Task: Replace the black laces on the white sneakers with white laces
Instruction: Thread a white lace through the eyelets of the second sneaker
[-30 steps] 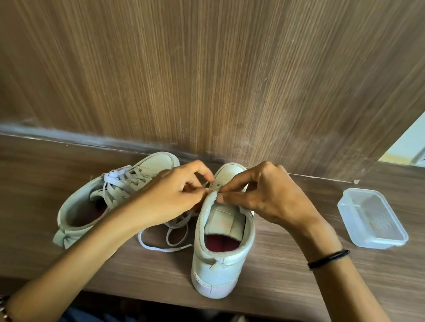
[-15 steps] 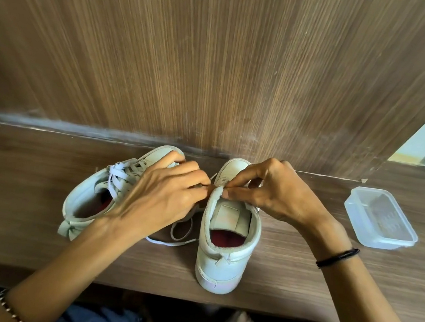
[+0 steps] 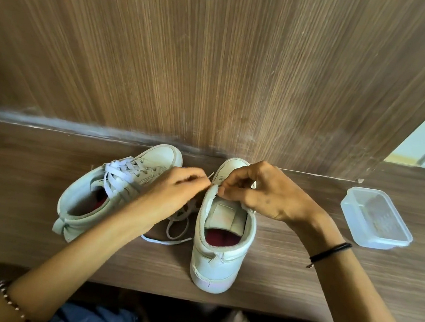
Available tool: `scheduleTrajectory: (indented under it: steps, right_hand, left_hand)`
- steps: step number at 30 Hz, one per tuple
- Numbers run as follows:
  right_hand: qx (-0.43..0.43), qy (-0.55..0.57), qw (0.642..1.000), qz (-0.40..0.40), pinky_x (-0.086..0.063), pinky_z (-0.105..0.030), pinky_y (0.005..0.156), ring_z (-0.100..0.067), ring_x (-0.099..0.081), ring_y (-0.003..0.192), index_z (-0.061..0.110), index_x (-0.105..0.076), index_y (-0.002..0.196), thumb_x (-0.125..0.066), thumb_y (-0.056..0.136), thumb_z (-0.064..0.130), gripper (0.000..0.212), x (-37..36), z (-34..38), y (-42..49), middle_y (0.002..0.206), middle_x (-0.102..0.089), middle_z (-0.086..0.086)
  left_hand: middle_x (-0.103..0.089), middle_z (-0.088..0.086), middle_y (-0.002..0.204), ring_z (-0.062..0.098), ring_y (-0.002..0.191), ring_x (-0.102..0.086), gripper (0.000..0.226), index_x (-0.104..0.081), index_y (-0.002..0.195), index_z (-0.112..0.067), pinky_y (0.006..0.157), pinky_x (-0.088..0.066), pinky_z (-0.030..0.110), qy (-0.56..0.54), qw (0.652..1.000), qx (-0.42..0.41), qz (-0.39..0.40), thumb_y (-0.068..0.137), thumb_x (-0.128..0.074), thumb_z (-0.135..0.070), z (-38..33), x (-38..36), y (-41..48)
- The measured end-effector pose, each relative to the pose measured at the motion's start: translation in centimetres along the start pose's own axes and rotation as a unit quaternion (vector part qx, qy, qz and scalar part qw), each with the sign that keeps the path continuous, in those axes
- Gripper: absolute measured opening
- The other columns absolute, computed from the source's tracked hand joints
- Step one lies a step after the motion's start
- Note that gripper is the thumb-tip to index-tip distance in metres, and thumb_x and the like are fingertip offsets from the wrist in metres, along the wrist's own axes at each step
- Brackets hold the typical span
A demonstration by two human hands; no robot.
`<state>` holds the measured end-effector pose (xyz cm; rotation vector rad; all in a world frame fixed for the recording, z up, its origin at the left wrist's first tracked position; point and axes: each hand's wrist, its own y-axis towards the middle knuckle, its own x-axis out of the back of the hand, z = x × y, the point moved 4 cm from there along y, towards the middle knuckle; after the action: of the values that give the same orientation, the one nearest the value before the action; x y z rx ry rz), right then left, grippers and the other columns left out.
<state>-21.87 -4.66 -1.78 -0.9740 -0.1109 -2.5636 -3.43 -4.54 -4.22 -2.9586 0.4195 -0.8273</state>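
Two white sneakers stand on a wooden shelf. The left sneaker lies angled and is laced with a white lace. The right sneaker points away from me, heel near the front edge. A loose white lace trails on the shelf between the shoes. My left hand pinches the lace end by the right sneaker's collar. My right hand pinches the collar edge at the eyelets; the lacing under both hands is hidden.
A clear plastic container sits on the shelf to the right. A wood-grain panel rises right behind the shoes. The shelf's front edge runs just below the right sneaker's heel.
My left hand has drawn slightly left and a short lace tip now shows above its fingers. The trailing lace loop on the shelf has shortened. My right hand stays on the collar.
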Motion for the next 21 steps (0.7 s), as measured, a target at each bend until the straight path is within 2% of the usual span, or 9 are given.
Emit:
scheduleTrajectory:
  steps: [2, 5, 8, 10, 12, 15, 17, 19, 21]
  right_hand:
    - [-0.039, 0.035, 0.999, 0.016, -0.042, -0.012, 0.069, 0.012, -0.060, 0.068, 0.024, -0.080, 0.090, -0.074, 0.092, 0.027, 0.007, -0.4, -0.4, 0.1, 0.077, -0.071, 0.018]
    - [-0.049, 0.066, 0.997, -0.007, -0.047, -0.013, 0.073, 0.009, -0.064, 0.072, 0.022, -0.079, 0.090, -0.068, 0.098, 0.024, 0.014, -0.1, -0.5, -0.2, 0.077, -0.074, 0.016]
    - [-0.072, 0.073, 0.992, -0.079, -0.051, -0.023, 0.089, -0.001, -0.069, 0.095, 0.022, -0.078, 0.099, -0.058, 0.104, 0.021, 0.021, 1.5, -1.5, -1.0, 0.096, -0.078, 0.008]
    - [-0.086, 0.077, 0.988, -0.102, -0.046, -0.019, 0.076, 0.003, -0.066, 0.085, 0.023, -0.076, 0.101, -0.054, 0.105, 0.021, 0.022, 2.5, -2.0, -1.7, 0.095, -0.077, 0.009]
    - [-0.099, 0.085, 0.985, -0.114, -0.042, -0.015, 0.065, 0.007, -0.062, 0.073, 0.023, -0.076, 0.099, -0.054, 0.105, 0.021, 0.023, 3.1, -2.5, -2.3, 0.090, -0.076, 0.009]
    - [-0.131, 0.092, 0.980, -0.117, -0.046, -0.017, 0.060, -0.001, -0.065, 0.069, 0.020, -0.076, 0.095, -0.056, 0.104, 0.019, 0.022, 3.1, -3.0, -2.8, 0.085, -0.076, 0.006]
    - [-0.150, 0.101, 0.977, -0.111, -0.050, -0.022, 0.060, -0.009, -0.071, 0.073, 0.016, -0.076, 0.095, -0.057, 0.104, 0.021, 0.021, 2.8, -3.1, -2.9, 0.085, -0.076, 0.001]
    - [-0.155, 0.129, 0.975, -0.096, -0.053, -0.022, 0.060, -0.014, -0.074, 0.079, 0.013, -0.075, 0.097, -0.060, 0.103, 0.031, 0.024, 2.5, -2.6, -2.9, 0.088, -0.076, -0.003]
    - [-0.152, 0.159, 0.973, -0.069, -0.056, -0.022, 0.062, -0.014, -0.075, 0.082, 0.011, -0.074, 0.098, -0.065, 0.097, 0.044, 0.034, 2.1, -1.8, -3.1, 0.090, -0.077, -0.003]
  left_hand:
    - [-0.065, -0.010, 0.079, 0.008, 0.081, -0.057, 0.023, -0.065, 0.079, -0.028, 0.084, -0.041, 0.032, -0.132, 0.981, 0.141, 0.009, 0.083, -0.067, -0.050, 0.8, -0.5, 0.1]
    - [-0.058, -0.013, 0.055, 0.008, 0.057, -0.054, 0.025, -0.065, 0.084, -0.020, 0.075, -0.041, 0.030, -0.134, 0.976, 0.172, 0.023, 0.087, -0.065, -0.044, 0.6, -0.8, -0.1]
    - [-0.062, -0.012, 0.062, 0.001, 0.055, -0.057, 0.023, -0.067, 0.081, -0.019, 0.071, -0.046, 0.022, -0.115, 0.982, 0.147, 0.021, 0.093, -0.060, -0.039, 0.4, -0.4, -0.2]
    - [-0.053, -0.007, 0.065, 0.010, 0.058, -0.051, 0.027, -0.060, 0.072, -0.021, 0.070, -0.040, 0.030, -0.094, 0.987, 0.122, 0.048, 0.092, -0.058, -0.039, 0.3, -0.2, -0.3]
    - [-0.046, -0.006, 0.065, 0.012, 0.058, -0.041, 0.027, -0.064, 0.082, -0.012, 0.060, -0.036, 0.029, -0.100, 0.988, 0.095, 0.071, 0.095, -0.059, -0.036, 0.1, 0.0, -0.4]
    - [-0.059, -0.012, 0.070, -0.001, 0.056, -0.047, 0.016, -0.076, 0.095, -0.022, 0.050, -0.037, 0.013, -0.055, 0.995, 0.053, 0.062, 0.099, -0.063, -0.030, -0.2, 0.6, -0.4]
    - [-0.065, -0.006, 0.075, -0.003, 0.051, -0.046, 0.011, -0.078, 0.096, -0.020, 0.047, -0.035, 0.011, -0.071, 0.995, 0.032, 0.061, 0.096, -0.068, -0.026, -0.4, 0.7, -0.2]
    - [-0.068, 0.001, 0.075, 0.000, 0.055, -0.052, 0.011, -0.078, 0.093, -0.015, 0.051, -0.040, 0.012, -0.083, 0.995, 0.022, 0.045, 0.092, -0.072, -0.024, -0.6, 0.5, -0.2]
    - [-0.074, 0.003, 0.080, 0.009, 0.072, -0.060, 0.011, -0.077, 0.089, -0.020, 0.068, -0.049, 0.022, -0.074, 0.997, 0.007, 0.022, 0.092, -0.073, -0.029, -0.4, 0.1, -0.1]
